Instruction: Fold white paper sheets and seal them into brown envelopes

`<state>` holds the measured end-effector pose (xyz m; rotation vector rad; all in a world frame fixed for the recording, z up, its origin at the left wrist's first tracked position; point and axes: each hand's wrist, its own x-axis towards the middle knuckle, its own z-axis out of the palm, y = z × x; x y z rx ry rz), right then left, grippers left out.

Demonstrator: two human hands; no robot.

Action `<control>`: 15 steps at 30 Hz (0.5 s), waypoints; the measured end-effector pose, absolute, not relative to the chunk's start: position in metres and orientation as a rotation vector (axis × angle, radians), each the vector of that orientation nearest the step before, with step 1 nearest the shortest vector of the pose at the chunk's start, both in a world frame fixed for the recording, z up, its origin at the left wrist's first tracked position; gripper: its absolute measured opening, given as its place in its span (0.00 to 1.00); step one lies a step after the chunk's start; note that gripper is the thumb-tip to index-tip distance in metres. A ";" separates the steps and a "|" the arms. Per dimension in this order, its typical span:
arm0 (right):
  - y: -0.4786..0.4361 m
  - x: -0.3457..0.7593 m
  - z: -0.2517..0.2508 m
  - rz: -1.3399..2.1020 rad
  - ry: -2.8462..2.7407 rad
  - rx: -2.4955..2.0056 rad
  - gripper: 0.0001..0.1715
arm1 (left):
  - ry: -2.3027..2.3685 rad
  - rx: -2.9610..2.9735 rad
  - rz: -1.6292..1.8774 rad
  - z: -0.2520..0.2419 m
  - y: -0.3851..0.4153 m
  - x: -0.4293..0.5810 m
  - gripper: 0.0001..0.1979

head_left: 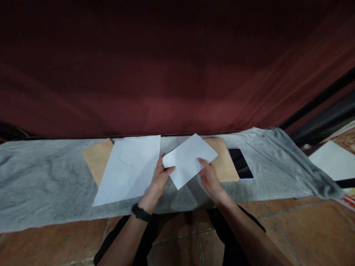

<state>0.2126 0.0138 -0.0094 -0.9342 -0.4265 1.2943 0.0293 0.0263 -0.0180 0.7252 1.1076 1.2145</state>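
Note:
Both my hands grip a folded-looking white sheet of paper (188, 157), held tilted above the cloth. At its left end, my left hand (161, 175) pinches it with the thumb on top. Along the lower right edge, my right hand (208, 175) holds it the same way; the fingers underneath are hidden. A brown envelope (226, 164) lies partly behind the paper on the right. To the left is a larger white sheet (133, 166) with a faint curved line, overlapping another brown envelope (98, 157).
A phone (240, 163) with a dark screen lies right of the envelope. Grey cloth (50, 177) covers the narrow surface, with a dark red curtain (172, 74) behind it. Tiled floor (288, 221) shows in front. A white flat item (334, 160) sits at far right.

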 end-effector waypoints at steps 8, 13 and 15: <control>0.013 0.252 -0.031 1.153 -0.828 -1.371 0.19 | 1.376 1.225 1.020 -0.023 0.044 -0.009 0.56; 0.005 0.256 -0.036 0.731 -1.321 -1.689 0.25 | 1.589 1.490 1.029 -0.025 0.041 -0.001 0.46; 0.000 0.257 -0.034 0.520 -1.494 -1.797 0.28 | 1.567 1.433 1.073 -0.026 0.041 0.004 0.45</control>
